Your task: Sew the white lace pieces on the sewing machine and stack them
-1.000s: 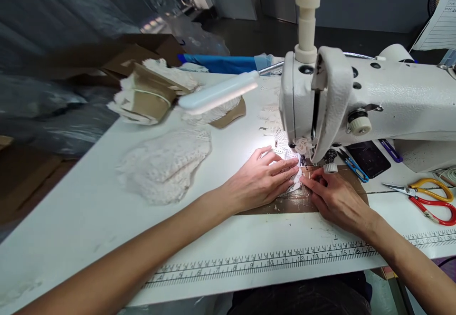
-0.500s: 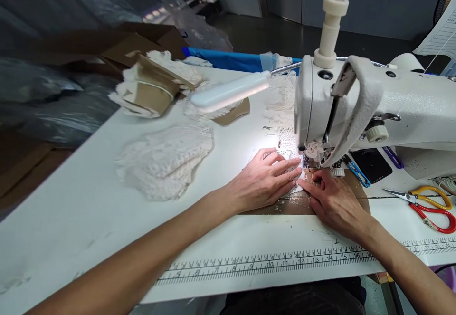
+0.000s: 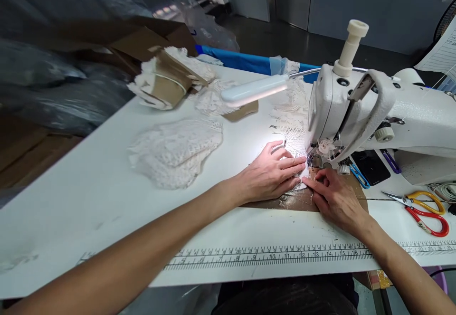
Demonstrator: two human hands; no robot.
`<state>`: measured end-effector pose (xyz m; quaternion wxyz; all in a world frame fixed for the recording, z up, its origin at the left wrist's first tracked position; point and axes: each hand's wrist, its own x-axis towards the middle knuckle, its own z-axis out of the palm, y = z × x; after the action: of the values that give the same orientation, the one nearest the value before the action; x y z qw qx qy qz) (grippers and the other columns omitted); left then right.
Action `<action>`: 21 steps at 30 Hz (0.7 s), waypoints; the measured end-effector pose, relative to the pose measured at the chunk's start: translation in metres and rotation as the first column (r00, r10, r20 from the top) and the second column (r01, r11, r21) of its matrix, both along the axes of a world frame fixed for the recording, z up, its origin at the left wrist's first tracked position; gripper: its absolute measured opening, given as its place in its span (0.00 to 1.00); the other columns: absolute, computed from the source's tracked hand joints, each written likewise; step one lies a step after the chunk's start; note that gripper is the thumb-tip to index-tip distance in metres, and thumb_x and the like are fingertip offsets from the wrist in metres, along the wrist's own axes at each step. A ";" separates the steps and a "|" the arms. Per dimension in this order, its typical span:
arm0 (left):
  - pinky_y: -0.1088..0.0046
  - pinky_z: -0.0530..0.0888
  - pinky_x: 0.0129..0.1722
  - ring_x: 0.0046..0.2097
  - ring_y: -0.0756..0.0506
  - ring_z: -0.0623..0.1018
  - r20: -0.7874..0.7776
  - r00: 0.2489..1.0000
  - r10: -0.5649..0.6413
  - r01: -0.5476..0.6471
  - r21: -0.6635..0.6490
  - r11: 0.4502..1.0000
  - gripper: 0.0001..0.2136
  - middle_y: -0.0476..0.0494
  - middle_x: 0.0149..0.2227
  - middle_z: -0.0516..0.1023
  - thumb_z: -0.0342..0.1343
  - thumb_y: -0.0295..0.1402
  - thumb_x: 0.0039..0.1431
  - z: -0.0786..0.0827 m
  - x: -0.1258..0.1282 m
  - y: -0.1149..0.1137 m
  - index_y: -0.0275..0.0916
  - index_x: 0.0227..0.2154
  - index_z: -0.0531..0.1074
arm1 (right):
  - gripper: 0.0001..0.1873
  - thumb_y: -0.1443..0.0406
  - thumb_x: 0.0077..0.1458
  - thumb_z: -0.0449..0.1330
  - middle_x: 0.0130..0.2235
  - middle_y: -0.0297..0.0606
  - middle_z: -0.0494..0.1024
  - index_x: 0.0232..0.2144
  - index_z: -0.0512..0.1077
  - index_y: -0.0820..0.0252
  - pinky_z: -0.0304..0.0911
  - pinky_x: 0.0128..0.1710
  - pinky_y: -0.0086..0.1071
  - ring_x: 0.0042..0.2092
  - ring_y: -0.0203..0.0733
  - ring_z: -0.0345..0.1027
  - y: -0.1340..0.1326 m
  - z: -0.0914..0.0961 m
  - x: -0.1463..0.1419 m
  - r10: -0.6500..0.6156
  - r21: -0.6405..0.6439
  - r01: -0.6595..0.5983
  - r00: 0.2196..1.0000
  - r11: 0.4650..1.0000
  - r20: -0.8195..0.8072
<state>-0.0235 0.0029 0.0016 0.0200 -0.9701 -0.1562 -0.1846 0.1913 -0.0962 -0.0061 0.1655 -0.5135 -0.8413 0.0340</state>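
Observation:
My left hand (image 3: pixel 273 175) lies flat with its fingers stretched over a small piece of white lace fabric (image 3: pixel 302 182), just left of the needle area of a white sewing machine (image 3: pixel 370 110). The fabric reaches the presser foot (image 3: pixel 314 159); my left fingers cover part of it. On the other side, my right hand (image 3: pixel 337 198) rests on the brown machine-bed cover (image 3: pixel 281 203). Its index finger is extended to the fabric's right edge, while the other fingers bend under the machine head. More white lace (image 3: pixel 294 96) lies behind the needle.
A lace pile (image 3: pixel 178 151) and a tied lace bundle (image 3: pixel 169 84) lie left. A lamp (image 3: pixel 254 90) overhangs the table. Scissors with red and yellow handles (image 3: pixel 423 208), blue thread snips (image 3: pixel 359 176) and a phone (image 3: pixel 372 167) lie right. A printed ruler (image 3: pixel 270 256) runs along the front.
The head view has shifted, so the machine now appears lower and further right. Both hands stay at the fabric by the needle, with little visible change in their pose.

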 end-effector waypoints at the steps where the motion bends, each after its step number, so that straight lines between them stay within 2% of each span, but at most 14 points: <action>1: 0.49 0.62 0.55 0.44 0.41 0.76 0.002 1.000 0.001 -0.001 0.008 1.000 0.16 0.40 0.52 0.78 0.41 0.35 0.72 -0.001 0.000 0.000 0.37 0.51 0.72 | 0.21 0.70 0.60 0.53 0.43 0.44 0.70 0.53 0.72 0.53 0.69 0.38 0.36 0.40 0.44 0.64 0.000 0.000 0.000 0.001 0.007 -0.001 1.000 1.000 -0.001; 8: 0.56 0.69 0.48 0.42 0.42 0.75 -0.012 0.999 0.030 -0.029 0.078 0.997 0.16 0.38 0.53 0.77 0.43 0.34 0.71 0.000 0.003 -0.004 0.36 0.49 0.74 | 0.20 0.69 0.61 0.52 0.43 0.43 0.71 0.53 0.73 0.53 0.68 0.36 0.36 0.38 0.43 0.64 0.001 0.000 0.000 -0.015 0.014 0.014 0.999 1.000 0.029; 16: 0.54 0.69 0.49 0.42 0.42 0.75 -0.018 0.999 0.046 -0.044 0.101 0.994 0.16 0.38 0.53 0.77 0.42 0.34 0.72 -0.001 0.004 -0.004 0.35 0.48 0.74 | 0.21 0.70 0.60 0.52 0.43 0.42 0.72 0.52 0.73 0.53 0.69 0.35 0.35 0.37 0.42 0.64 0.001 0.002 -0.002 -0.036 -0.030 0.037 0.999 0.999 0.011; 21: 0.53 0.67 0.52 0.43 0.41 0.75 -0.002 0.999 0.047 -0.047 0.089 0.995 0.15 0.38 0.52 0.78 0.43 0.34 0.72 0.000 0.004 -0.005 0.36 0.48 0.74 | 0.21 0.71 0.59 0.53 0.43 0.43 0.71 0.52 0.74 0.55 0.70 0.36 0.35 0.38 0.42 0.66 0.000 0.001 -0.001 -0.028 -0.003 0.027 1.000 1.000 -0.015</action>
<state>-0.0195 -0.0024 0.0011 0.0679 -0.9647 -0.1705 -0.1890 0.1899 -0.0959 -0.0052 0.1713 -0.5250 -0.8329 0.0368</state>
